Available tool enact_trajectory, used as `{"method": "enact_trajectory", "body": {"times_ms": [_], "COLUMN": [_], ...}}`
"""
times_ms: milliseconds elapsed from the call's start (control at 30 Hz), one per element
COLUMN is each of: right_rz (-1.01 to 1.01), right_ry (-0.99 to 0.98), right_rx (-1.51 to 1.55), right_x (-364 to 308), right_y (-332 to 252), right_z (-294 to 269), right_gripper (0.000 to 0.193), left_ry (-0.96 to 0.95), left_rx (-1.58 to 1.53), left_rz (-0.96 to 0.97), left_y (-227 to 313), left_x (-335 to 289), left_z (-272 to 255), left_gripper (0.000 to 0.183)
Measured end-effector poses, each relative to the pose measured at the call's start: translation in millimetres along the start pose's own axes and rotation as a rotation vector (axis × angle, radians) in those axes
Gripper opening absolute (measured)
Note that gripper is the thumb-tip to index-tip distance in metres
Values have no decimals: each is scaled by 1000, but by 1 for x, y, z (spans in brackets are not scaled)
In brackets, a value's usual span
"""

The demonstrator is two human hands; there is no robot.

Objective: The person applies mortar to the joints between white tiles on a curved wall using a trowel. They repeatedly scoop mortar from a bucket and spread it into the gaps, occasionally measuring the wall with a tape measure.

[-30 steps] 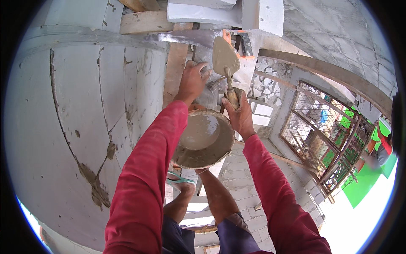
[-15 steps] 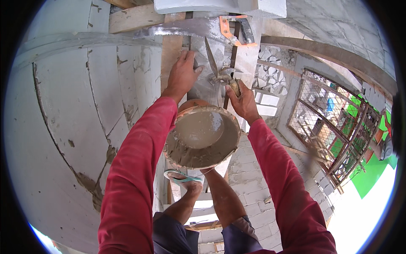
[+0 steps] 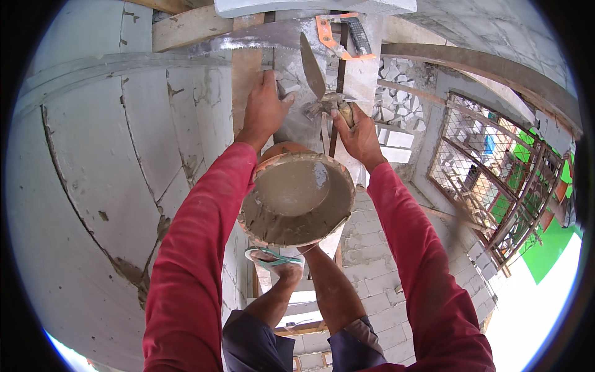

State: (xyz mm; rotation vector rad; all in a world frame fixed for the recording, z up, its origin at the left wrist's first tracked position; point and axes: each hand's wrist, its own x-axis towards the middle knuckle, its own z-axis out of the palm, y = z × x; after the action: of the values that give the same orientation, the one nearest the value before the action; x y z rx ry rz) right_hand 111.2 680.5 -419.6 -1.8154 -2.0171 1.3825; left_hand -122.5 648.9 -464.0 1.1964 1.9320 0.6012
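My right hand (image 3: 361,137) is closed round the mortar-caked handle of a trowel (image 3: 312,67). The trowel's narrow blade points up and away, over the dusty planks. Left of it, my left hand (image 3: 265,111) has its fingers curled over a greyish edge on the planks, thumb apart. What lies under those fingers is mostly hidden. Between my forearms stands a round bucket (image 3: 344,217) of wet grey mortar (image 3: 288,189), its rim crusted. Just beyond the hands lies a handsaw (image 3: 325,37) with an orange and black handle.
A pale block wall (image 3: 93,186) rises close on my left. White blocks (image 3: 310,6) lie at the far end of the planks (image 3: 248,59). To the right are broken rubble (image 3: 396,102) and a mesh window grille (image 3: 489,167). My sandalled foot (image 3: 276,260) is below the bucket.
The trowel blade has turned to show more of its flat face, and the right hand has shifted slightly. My left hand stays almost in place. The view has moved a little.
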Motion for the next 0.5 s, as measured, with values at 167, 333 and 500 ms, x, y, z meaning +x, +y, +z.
{"method": "enact_trajectory", "body": {"times_ms": [167,333,500], "right_rz": [74,160,279], "right_ry": [124,156,162], "right_rx": [114,229,79], "right_x": [-15,-44,-99], "right_y": [6,13,15], "right_z": [-13,-22,-60], "right_gripper": [40,34,29], "left_ry": [177,-10,-111], "left_rx": [415,449,482], "left_rz": [441,609,497], "left_y": [18,31,34], "left_x": [11,45,46], "left_z": [1,22,33], "left_gripper": [45,30,23]}}
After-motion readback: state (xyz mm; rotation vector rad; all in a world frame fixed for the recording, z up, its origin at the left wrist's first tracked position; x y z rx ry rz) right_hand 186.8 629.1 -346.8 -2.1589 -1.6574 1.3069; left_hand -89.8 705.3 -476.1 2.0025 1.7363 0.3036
